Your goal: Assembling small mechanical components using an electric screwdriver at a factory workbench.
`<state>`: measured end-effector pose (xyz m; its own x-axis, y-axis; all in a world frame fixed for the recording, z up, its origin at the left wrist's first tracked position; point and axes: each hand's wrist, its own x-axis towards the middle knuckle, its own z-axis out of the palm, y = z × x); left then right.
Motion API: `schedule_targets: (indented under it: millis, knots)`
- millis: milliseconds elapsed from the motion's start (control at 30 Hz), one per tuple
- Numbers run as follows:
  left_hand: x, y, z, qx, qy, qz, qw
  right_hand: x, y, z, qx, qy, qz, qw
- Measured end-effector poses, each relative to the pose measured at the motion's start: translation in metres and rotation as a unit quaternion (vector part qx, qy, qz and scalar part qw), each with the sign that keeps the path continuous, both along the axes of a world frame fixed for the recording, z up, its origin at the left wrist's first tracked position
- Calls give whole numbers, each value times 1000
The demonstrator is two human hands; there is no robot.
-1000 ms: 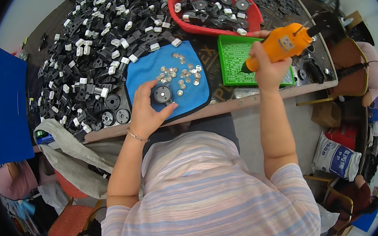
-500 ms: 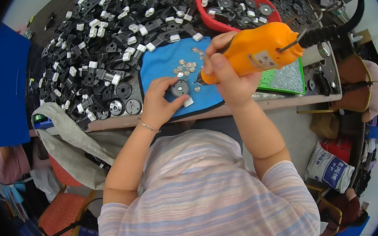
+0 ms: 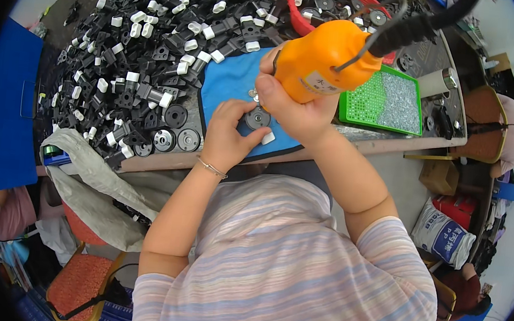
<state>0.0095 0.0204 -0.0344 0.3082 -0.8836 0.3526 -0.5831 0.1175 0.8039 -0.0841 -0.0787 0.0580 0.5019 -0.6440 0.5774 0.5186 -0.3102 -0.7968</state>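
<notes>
White printed sack point(image 3: 444, 223) — floor, right

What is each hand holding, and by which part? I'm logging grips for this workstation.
The right hand grips the orange power screwdriver around its body. The left hand pinches the round black part by its rim with the fingers on the blue mat.

Workbench point(image 3: 395, 141) carries black parts point(image 3: 150, 45), blue mat point(image 3: 230, 83), green tray point(image 3: 386, 102).

Driver tip point(image 3: 268, 93) (behind right hand point(image 3: 296, 111))
</notes>
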Motion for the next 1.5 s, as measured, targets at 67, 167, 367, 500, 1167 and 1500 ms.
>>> schedule_targets:
  millis: [67, 167, 367, 500, 1167, 1500]
  knots:
    - [0, 0, 1, 1, -2, 1, 1000, 0, 1, 1, 9, -1, 10, 1000]
    - [1, 1, 5, 2, -11, 5, 1000, 2, -1, 4, -32, 20, 14, 999]
    - [-4, 2, 1, 21, 12, 3, 1000, -5, -10, 3, 40, 61, 99, 992]
    - [-6, 5, 0, 6, -10, 10, 1000, -27, -15, 12, 63, -36, 99, 992]
    - [-5, 2, 1, 40, -23, 15, 999, -128, -58, -17, 6, -38, -265, 963]
    - [-5, 3, 1, 39, -12, 15, 999, -130, -59, -13, 1, -22, -261, 965]
